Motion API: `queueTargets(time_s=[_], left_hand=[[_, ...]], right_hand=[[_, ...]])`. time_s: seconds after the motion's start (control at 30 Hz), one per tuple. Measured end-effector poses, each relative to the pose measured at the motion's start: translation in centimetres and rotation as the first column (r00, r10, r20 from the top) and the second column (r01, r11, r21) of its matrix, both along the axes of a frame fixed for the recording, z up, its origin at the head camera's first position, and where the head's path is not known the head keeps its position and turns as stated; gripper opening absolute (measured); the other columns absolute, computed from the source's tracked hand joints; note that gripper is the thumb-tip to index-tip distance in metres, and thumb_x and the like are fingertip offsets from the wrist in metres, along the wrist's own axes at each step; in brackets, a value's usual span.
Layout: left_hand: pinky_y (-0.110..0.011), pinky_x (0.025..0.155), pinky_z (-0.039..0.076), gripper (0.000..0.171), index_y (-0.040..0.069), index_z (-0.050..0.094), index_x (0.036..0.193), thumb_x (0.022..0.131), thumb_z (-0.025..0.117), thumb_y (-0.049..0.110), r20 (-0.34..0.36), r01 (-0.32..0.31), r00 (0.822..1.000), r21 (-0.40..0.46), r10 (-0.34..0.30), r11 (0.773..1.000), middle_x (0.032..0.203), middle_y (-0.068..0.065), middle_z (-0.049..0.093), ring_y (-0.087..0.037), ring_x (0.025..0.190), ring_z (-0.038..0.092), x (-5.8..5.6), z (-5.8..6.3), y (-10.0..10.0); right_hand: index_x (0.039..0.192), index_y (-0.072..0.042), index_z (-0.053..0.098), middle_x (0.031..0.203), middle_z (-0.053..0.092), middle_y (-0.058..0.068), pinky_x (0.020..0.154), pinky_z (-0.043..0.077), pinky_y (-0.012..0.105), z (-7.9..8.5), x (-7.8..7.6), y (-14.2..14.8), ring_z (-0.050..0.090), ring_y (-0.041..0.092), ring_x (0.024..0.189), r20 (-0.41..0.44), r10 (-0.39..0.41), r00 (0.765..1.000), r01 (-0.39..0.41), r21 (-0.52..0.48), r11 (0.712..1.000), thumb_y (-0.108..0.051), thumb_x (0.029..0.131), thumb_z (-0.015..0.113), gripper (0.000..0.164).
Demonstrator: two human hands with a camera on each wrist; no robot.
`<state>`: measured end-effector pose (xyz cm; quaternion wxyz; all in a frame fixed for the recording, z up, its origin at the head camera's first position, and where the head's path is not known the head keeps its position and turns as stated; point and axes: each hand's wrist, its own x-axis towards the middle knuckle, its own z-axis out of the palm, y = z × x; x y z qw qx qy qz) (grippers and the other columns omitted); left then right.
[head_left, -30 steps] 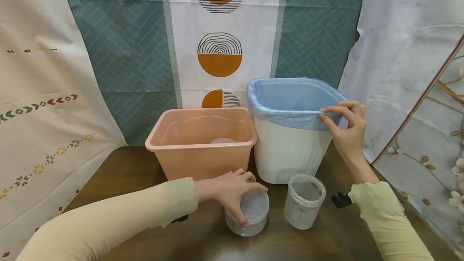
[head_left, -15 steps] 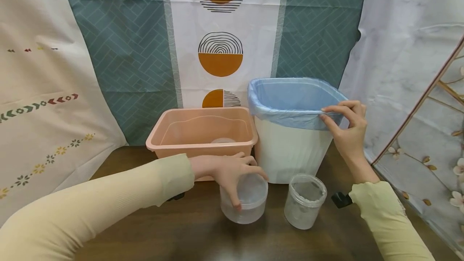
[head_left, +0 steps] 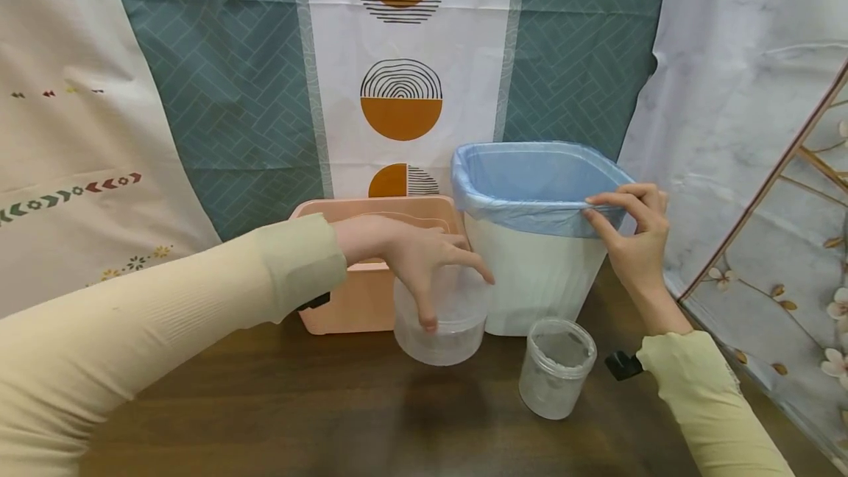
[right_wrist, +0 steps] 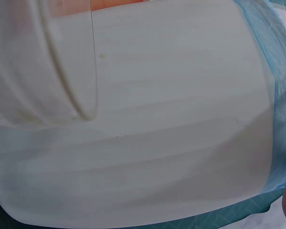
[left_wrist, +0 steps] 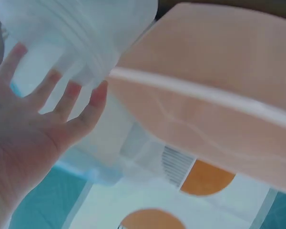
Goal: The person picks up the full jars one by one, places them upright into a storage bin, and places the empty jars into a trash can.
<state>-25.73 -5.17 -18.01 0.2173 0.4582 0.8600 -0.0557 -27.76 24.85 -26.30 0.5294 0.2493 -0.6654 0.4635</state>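
Hanging between left fingers (head_left: 472, 261): jar (head_left: 440, 348)

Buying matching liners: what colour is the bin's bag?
The bag is light blue, clearest in the head view.

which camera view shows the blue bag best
The head view: it shows the blue bag's opening and folded rim, pinched by the right hand. The right wrist view catches only a strip, the left wrist view a blurred part.

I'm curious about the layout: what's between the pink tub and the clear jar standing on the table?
In the head view, a wider clear container in the left hand, then bare table.
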Motion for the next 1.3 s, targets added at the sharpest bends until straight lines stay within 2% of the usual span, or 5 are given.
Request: queueTargets(time_s=[0.33, 0.5, 0.7, 1.13, 1.3], left_hand=[[-0.045, 0.117, 0.03, 0.091, 0.043, 0.032, 0.149, 0.073, 0.083, 0.043, -0.033, -0.028, 0.999, 0.0, 0.028, 1.0, 0.163, 0.004, 0.021, -0.02, 0.151, 0.015, 0.2, 4.9, 0.0], [-0.042, 0.114, 0.036, 0.094, 0.045, 0.028, 0.151, 0.075, 0.083, 0.04, 0.044, -0.113, 0.993, -0.005, 0.113, 0.994, 0.162, 0.005, 0.019, -0.017, 0.148, 0.021, 0.1, 7.0, 0.1], [-0.044, 0.1, 0.05, 0.091, 0.054, 0.025, 0.148, 0.077, 0.081, 0.041, 0.09, -0.242, 0.963, -0.121, 0.253, 0.963, 0.161, 0.006, 0.018, -0.016, 0.141, 0.029, -0.1, 9.7, 0.3], [-0.049, 0.112, 0.039, 0.096, 0.051, 0.02, 0.151, 0.079, 0.082, 0.032, 0.043, -0.292, 0.954, -0.098, 0.297, 0.951, 0.165, 0.005, 0.006, -0.023, 0.145, 0.019, -1.2, 14.9, 1.4], [-0.046, 0.113, 0.041, 0.099, 0.051, 0.015, 0.153, 0.08, 0.081, 0.035, -0.027, -0.278, 0.96, -0.086, 0.277, 0.957, 0.167, 0.001, 0.0, -0.026, 0.146, 0.02, -1.9, 16.5, 2.0]], right_hand=[[0.088, 0.014, 0.07, 0.095, 0.051, -0.024, 0.09, 0.023, 0.02, 0.3, 0.5, -0.3, 0.038, 0.0, 0.096, 0.007, -0.001, 1.0, 0.0, 0.004, 1.0, 0.015, 0.074, 0.072, 0.014], [0.088, 0.013, 0.07, 0.095, 0.051, -0.023, 0.09, 0.023, 0.02, 0.2, 0.5, -0.3, 0.038, 0.0, 0.096, 0.007, 0.002, 1.0, -0.002, 0.003, 1.0, 0.015, 0.074, 0.072, 0.014], [0.088, 0.013, 0.07, 0.095, 0.051, -0.024, 0.091, 0.023, 0.021, 0.1, 0.3, -0.2, 0.039, 0.0, 0.097, 0.007, 0.002, 1.0, -0.002, 0.0, 1.0, 0.015, 0.074, 0.072, 0.014], [0.088, 0.013, 0.07, 0.095, 0.051, -0.023, 0.091, 0.024, 0.021, -0.2, 0.0, 0.0, 0.039, 0.0, 0.097, 0.003, 0.007, 1.0, -0.007, -0.004, 1.0, 0.015, 0.074, 0.073, 0.015], [0.088, 0.011, 0.071, 0.096, 0.051, -0.024, 0.092, 0.024, 0.021, -0.3, -0.3, 0.3, 0.039, 0.0, 0.097, 0.009, 0.001, 1.0, -0.001, -0.003, 1.0, 0.013, 0.074, 0.073, 0.014]])
